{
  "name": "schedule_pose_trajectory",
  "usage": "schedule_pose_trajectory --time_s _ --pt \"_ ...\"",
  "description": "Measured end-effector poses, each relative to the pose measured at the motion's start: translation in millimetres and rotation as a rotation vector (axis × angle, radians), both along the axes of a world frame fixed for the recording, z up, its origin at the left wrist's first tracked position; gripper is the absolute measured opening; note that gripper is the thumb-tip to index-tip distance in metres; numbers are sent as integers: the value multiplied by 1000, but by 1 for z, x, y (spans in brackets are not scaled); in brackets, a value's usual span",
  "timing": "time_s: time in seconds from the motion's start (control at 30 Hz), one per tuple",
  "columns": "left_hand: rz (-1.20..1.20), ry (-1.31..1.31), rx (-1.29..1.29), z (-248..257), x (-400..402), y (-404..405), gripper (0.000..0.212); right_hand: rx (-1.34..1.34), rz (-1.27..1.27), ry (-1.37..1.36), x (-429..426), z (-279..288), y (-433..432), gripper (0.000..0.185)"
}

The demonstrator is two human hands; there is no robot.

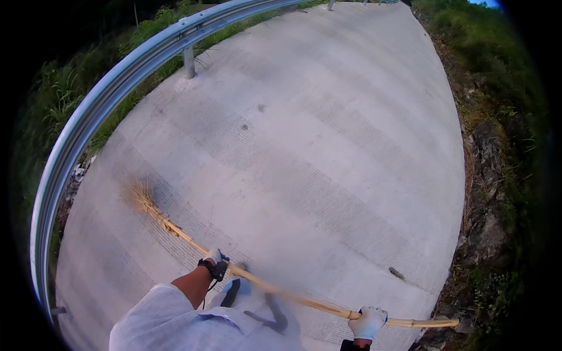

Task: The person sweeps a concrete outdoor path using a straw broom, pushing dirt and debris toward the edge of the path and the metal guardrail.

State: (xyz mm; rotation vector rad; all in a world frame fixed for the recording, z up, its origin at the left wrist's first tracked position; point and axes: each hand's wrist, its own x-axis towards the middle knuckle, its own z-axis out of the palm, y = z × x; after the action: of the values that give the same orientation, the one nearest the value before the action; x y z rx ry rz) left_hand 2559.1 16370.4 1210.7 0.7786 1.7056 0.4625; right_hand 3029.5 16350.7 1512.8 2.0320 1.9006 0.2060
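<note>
A broom with a long bamboo handle [285,295] slants across my front, from lower right to upper left. My left hand [215,256], in a pale glove with a dark device strapped at the wrist, grips the handle's lower part. Farther back, my right hand [368,322], in a white and blue glove, closes around the handle near its butt end, which juts out to the right. The straw-coloured bristle head [145,197] is over the concrete at the left and looks blurred at its tips. Whether the tips touch the ground I cannot tell.
Pale concrete road [281,175] with grooved bands stretches ahead. A metal guardrail [118,83] on posts [189,61] curves along the left, with grass behind it. Rocky, overgrown bank [487,219] borders the right edge. Small dark debris [396,273] lies on the road at right.
</note>
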Motion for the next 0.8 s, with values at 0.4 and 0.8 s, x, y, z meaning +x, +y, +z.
schedule_pose_trajectory --time_s 0.4,0.8 --pt "957 -609 -57 -31 32 157 17 259 -26 90 14 -56 -36 29" --pt "488 -64 -169 -27 83 142 16 -171 -31 53 142 -86 122 25"
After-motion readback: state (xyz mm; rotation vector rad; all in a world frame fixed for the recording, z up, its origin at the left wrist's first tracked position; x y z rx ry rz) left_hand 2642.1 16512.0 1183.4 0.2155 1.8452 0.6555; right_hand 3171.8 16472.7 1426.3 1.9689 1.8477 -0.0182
